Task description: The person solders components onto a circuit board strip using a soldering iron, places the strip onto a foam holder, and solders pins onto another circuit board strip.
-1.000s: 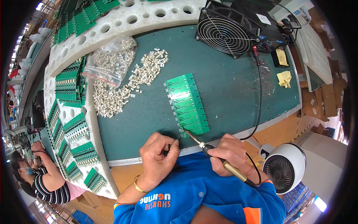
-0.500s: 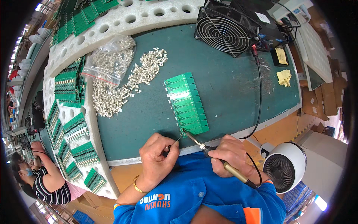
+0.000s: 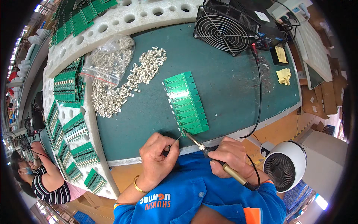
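Observation:
A green circuit board panel [image 3: 188, 102] lies on the dark green work mat, with small white connectors along its left edge. My right hand [image 3: 229, 156] is closed round the handle of a soldering iron [image 3: 197, 143]. The iron's tip meets the lower left corner of the panel. Just left of that corner, my left hand [image 3: 158, 153] pinches a thin solder wire [image 3: 176, 141], whose end reaches the iron's tip. Loose white connectors [image 3: 108, 99] are heaped to the left, beside and under a clear zip bag [image 3: 112, 61] holding more of them.
A black fan [image 3: 225, 31] stands at the back beside the soldering station [image 3: 270, 39]. The iron's cable [image 3: 260, 97] crosses the mat's right side. White foam [image 3: 95, 149] with several boards borders the left. A white fan [image 3: 285, 166] is at lower right; a co-worker [image 3: 48, 175] sits at far left.
Almost nothing differs. Both hands, the iron and the wire hold their places at the panel's lower left corner; the whole view has shifted very slightly.

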Motion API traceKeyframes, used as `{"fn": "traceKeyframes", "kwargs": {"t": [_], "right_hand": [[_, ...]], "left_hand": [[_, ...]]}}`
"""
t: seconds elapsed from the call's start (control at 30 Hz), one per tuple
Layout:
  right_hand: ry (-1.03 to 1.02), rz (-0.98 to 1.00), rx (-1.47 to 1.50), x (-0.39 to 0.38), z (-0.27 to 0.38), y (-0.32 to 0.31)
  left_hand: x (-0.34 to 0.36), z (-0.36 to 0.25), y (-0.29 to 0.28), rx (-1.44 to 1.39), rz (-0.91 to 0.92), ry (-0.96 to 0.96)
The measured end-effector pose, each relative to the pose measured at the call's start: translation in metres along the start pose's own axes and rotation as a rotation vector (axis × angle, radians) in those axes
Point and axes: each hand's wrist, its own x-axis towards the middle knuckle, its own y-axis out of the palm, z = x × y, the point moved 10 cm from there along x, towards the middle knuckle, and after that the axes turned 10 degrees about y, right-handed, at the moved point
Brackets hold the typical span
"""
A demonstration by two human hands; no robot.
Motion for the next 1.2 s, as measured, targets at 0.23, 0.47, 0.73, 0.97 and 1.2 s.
{"fn": "traceKeyframes", "kwargs": {"t": [0.23,0.47,0.73,0.97,1.2], "right_hand": [[-0.038,-0.006,-0.029,-0.002,0.004,0.002],[-0.089,0.021,-0.099,-0.004,0.009,0.007],[-0.136,0.080,-0.218,-0.002,0.020,0.012],[-0.097,-0.005,-0.140,-0.004,0.016,0.000],[-0.063,-0.002,-0.079,-0.003,0.010,-0.001]], "left_hand": [[0.000,0.000,0.000,0.011,-0.010,0.002],[0.002,-0.003,0.001,0.041,-0.013,0.014],[0.002,-0.003,0.001,0.054,-0.011,0.025],[0.001,-0.003,-0.002,0.040,-0.012,-0.001],[-0.004,-0.001,-0.001,0.005,-0.029,-0.009]]}}
